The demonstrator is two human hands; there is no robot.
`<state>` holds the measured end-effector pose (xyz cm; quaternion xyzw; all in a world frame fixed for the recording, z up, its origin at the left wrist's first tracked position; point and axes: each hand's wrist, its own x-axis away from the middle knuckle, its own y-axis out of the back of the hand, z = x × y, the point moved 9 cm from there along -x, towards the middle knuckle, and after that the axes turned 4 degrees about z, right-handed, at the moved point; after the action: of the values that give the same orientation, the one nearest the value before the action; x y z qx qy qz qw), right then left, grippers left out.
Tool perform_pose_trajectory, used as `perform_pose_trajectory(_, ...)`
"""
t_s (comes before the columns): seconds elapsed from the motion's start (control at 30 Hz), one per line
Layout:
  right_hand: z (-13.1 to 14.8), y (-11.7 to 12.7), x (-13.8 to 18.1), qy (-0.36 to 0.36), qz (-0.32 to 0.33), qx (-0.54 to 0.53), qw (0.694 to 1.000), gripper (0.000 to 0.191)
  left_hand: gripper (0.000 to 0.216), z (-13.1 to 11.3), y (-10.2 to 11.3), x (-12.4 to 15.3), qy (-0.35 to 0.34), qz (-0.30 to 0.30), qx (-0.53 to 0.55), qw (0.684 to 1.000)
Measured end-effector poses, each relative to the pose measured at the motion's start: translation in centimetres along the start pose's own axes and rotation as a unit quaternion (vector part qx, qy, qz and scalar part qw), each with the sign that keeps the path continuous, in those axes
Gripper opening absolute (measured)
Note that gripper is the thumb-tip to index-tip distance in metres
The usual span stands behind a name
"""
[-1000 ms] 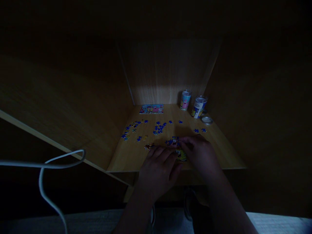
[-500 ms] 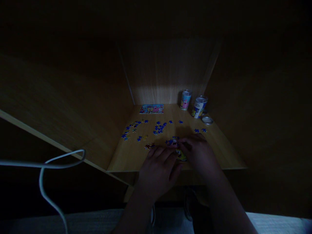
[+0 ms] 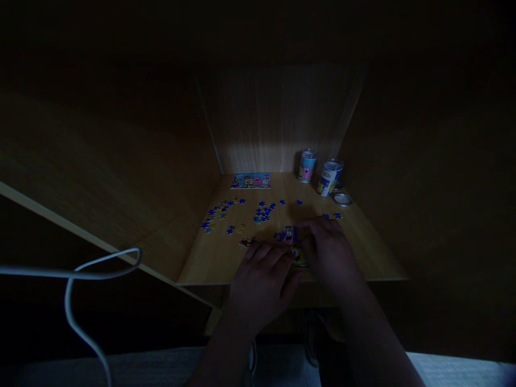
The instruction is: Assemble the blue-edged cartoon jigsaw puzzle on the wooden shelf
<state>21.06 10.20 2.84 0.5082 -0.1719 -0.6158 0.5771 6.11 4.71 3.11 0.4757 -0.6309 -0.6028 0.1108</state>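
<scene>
My left hand [image 3: 262, 279] lies flat on the wooden desk [image 3: 217, 263] near its front edge, fingers stretched out toward a small joined patch of puzzle pieces [image 3: 296, 250]. My right hand [image 3: 328, 250] rests beside it, fingers curled down over the right side of that patch; what its fingertips hold is hidden in the dim light. Loose blue puzzle pieces [image 3: 262, 212] lie scattered across the middle and left of the desk. A few more pieces [image 3: 332, 216] sit just beyond my right hand.
A colourful picture card [image 3: 250, 180] lies at the back of the desk. Two small tins [image 3: 307, 165] [image 3: 329, 176] stand at the back right, with a round lid [image 3: 342, 199] in front of them. Wooden side walls enclose the desk. A white cable [image 3: 80, 279] hangs at the left.
My right hand has shifted slightly forward and right over the joined patch. My left hand has barely moved.
</scene>
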Motion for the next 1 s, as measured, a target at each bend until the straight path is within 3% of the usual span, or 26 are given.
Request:
perform_pose_trajectory(0.13, -0.3, 0.4, 0.1, -0.007, -0.024, 0.011, 1.000, 0.045, 0.023, 0.0, 0.1, 0.0, 0.001, -0.001, 0.004, 1.000)
perform_pose_trajectory(0.27, -0.1, -0.7, 0.0, 0.020, 0.023, 0.010, 0.999, 0.035, 0.023, 0.0, 0.1, -0.1, 0.002, 0.002, 0.000, 1.000)
perform_pose_trajectory(0.33, -0.2, -0.4, 0.0, 0.012, 0.007, 0.002, 1.000, 0.035, 0.022, -0.1, 0.1, 0.0, 0.002, 0.002, -0.003, 1.000)
perform_pose_trajectory(0.5, -0.6, 2.5, 0.6, -0.038, -0.110, -0.024, 0.993, 0.039, 0.023, -0.1, 0.0, 0.0, 0.003, 0.001, -0.004, 1.000)
perform_pose_trajectory(0.63, -2.1, 4.8, 1.2, -0.067, -0.143, -0.016, 0.987, 0.051, 0.023, 0.0, 0.0, 0.0, 0.001, 0.000, -0.005, 1.000)
perform_pose_trajectory(0.77, -5.2, 8.0, 2.4, -0.135, -0.200, 0.040, 0.970, 0.040, 0.026, 0.1, 0.2, 0.1, 0.000, -0.008, 0.001, 1.000)
perform_pose_trajectory(0.87, -6.9, 8.4, 2.8, -0.172, -0.187, 0.080, 0.964, 0.040, 0.026, 0.0, 0.2, 0.1, -0.002, -0.010, 0.003, 1.000)
perform_pose_trajectory(1.0, -7.8, 6.0, 2.4, -0.160, -0.126, 0.143, 0.969, 0.040, 0.026, 0.0, 0.2, 0.1, -0.006, -0.017, 0.001, 1.000)
